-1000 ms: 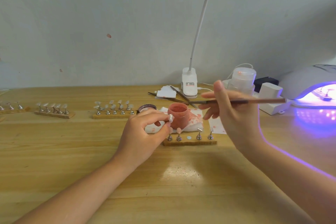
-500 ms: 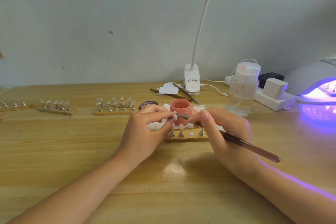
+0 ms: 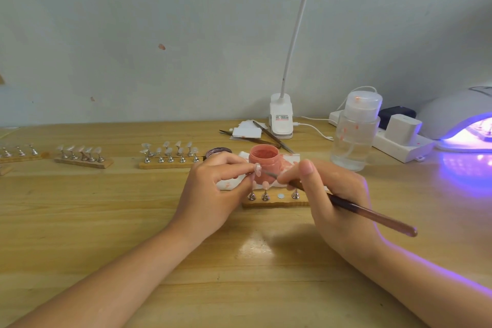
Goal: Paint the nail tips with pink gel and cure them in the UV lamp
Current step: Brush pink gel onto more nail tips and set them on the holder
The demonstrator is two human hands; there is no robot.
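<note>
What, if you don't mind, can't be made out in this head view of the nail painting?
- Brush bristles: too fine to tell whether they touch the nail tip pinched by the left hand.
- Wooden stand: right end behind the right hand.
- UV lamp: cut by the right edge, interior glared out.

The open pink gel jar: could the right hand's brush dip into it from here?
Probably yes: the pink gel jar stands uncovered just behind the brown-handled brush in the right hand, nothing between.
</note>
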